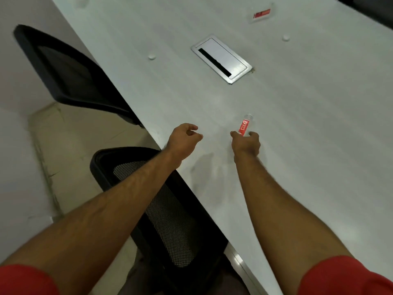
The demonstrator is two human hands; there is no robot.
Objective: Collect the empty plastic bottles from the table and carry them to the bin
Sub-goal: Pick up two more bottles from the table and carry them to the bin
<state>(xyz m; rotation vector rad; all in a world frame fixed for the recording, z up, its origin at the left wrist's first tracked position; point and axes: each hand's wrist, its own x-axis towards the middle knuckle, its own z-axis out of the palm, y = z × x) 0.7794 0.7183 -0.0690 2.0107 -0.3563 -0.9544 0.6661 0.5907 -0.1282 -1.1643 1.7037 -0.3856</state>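
chairs sit at the far left: one black chair (61, 69) beside the table edge, its base cut off by the tabletop, and a second mesh-backed chair (165, 201) lower down, partly hidden behind the left forearm and tucked under the table (297, 124). left hand (184, 138) hovers over the table edge, fingers loosely curled, grasping nothing. a small white cap (151, 57) lies on the table beyond it, well apart. further right, a metal cable hatch (222, 60) is set into the tabletop. right hand (246, 143) is wrapped around the lower part of a clear bottle (245, 125) with a red label reading "clear"; the fingers hide its near end, so whether it rests on the table or is lifted just off it cannot be told. the bottle's far end points away from the person. at the upper right, a second bottle (262, 14) with a red label lies on the table, blurred and hard to make out, with another white cap (286, 37) near it. red sleeves are cut off at the bottom corners.
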